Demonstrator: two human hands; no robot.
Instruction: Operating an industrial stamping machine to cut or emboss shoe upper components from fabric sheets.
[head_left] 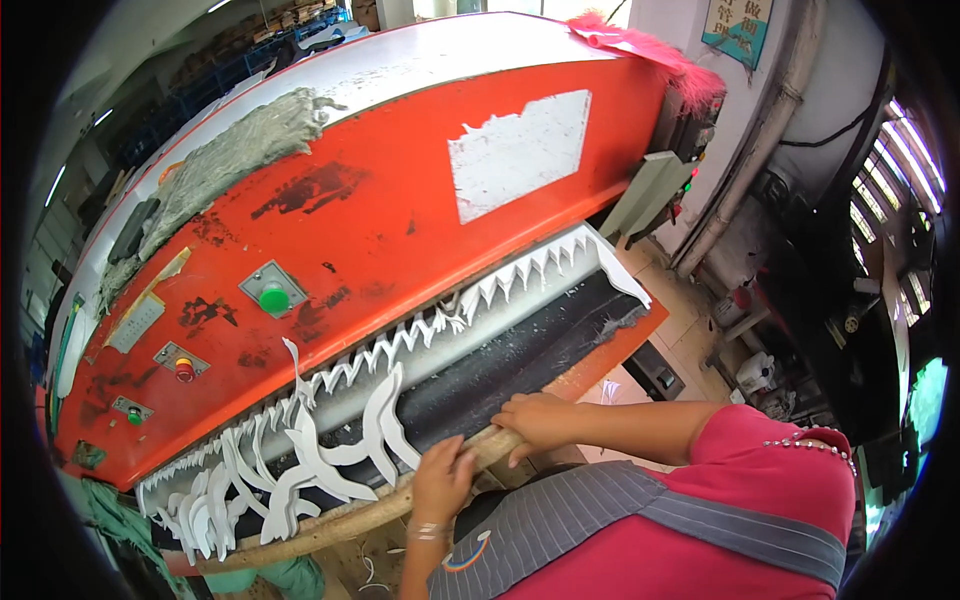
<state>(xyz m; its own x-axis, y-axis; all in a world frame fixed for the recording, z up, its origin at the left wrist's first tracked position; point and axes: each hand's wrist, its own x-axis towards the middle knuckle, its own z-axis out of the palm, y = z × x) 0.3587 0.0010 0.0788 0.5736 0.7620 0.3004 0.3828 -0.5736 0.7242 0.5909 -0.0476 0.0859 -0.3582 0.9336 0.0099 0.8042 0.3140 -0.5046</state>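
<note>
Offcuts beside my left hand, whose grip I cannot tell, could slide over the rail if I bump them, my right hand clasping it.

The near wooden rail is touched by the left hand and, farther right, the right hand; curved white pieces are strewn leftward, below a red machine panel.
</note>
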